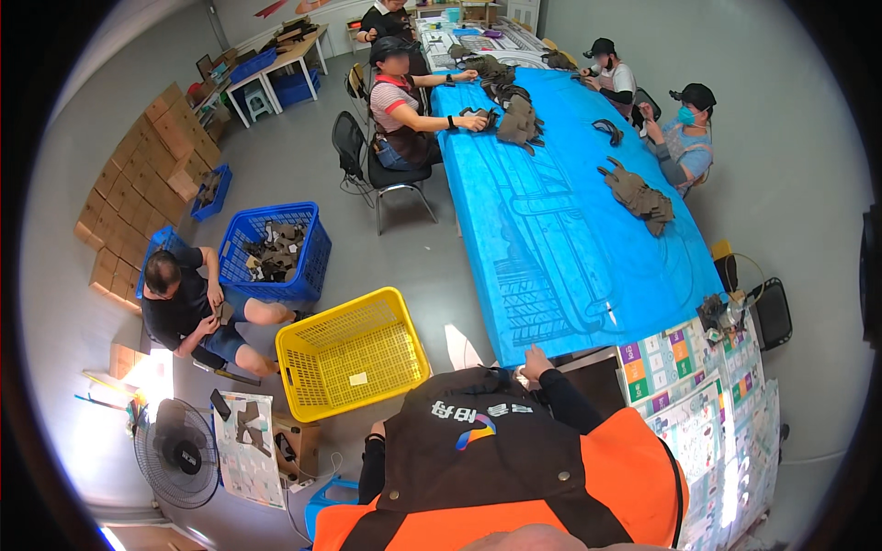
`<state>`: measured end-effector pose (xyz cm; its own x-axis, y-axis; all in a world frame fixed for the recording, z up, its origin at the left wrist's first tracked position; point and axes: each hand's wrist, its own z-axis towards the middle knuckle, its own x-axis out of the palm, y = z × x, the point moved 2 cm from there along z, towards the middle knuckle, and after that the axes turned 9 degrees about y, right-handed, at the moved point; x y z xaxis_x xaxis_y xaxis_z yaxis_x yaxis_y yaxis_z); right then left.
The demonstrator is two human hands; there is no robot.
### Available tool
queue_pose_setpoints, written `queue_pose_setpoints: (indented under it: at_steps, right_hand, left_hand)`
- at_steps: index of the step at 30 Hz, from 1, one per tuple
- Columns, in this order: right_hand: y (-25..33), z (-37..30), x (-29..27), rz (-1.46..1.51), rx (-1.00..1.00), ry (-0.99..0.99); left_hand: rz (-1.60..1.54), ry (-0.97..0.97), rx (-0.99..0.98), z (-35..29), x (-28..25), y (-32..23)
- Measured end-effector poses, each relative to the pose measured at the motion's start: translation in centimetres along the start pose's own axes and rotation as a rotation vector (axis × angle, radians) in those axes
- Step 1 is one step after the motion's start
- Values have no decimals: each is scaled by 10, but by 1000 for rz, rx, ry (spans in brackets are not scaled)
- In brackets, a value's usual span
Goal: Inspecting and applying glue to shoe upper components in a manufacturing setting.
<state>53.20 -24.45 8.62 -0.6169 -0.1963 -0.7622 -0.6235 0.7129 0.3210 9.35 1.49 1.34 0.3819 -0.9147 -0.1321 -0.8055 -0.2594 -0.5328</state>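
Observation:
My right hand (pixel 534 364) is at the near edge of the long table, against the hem of its bright blue cover (pixel 570 248). Its fingers are small in view, and I cannot make out whether they grip anything. Close to my left side, only a bit of my left hand (pixel 377 430) shows above a black sleeve; its fingers are hidden. My dark apron (pixel 505 432) over an orange top fills the lower middle. Nearest to my left hand stands a yellow plastic basket (pixel 354 354) with a small pale paper on its bottom.
Dark gloves (pixel 638 196) and a glove pile (pixel 520 122) lie on the table, with people seated along both sides. At left, a seated person (pixel 188 308) handles a small piece beside a blue crate (pixel 276 253). A fan (pixel 176 452) and stacked cartons (pixel 138 188) stand left.

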Motion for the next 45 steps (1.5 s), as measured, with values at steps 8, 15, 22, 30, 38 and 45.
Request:
queue_pose_setpoints:
  at_steps: [8,15,22,30,38,45]
  right_hand:
    - [-1,5,2,-1,-8,8]
    - [-3,5,4,7,-10,9]
    - [-3,6,5,-26,-25,31]
    - [-4,5,4,2,34,118]
    - [3,-3,-3,31,22,72]
    - [6,-6,-5,47,14,58]
  left_hand:
    - [32,-17,12,-7,-6,-13]
    - [55,-29,12,-11,-8,-16]
    - [69,-36,3,-16,-3,-9]
    - [100,-40,-1,-20,-1,-9]
    - [130,-50,2,-19,-1,-11]
    - [148,-58,0,-18,0,-5]
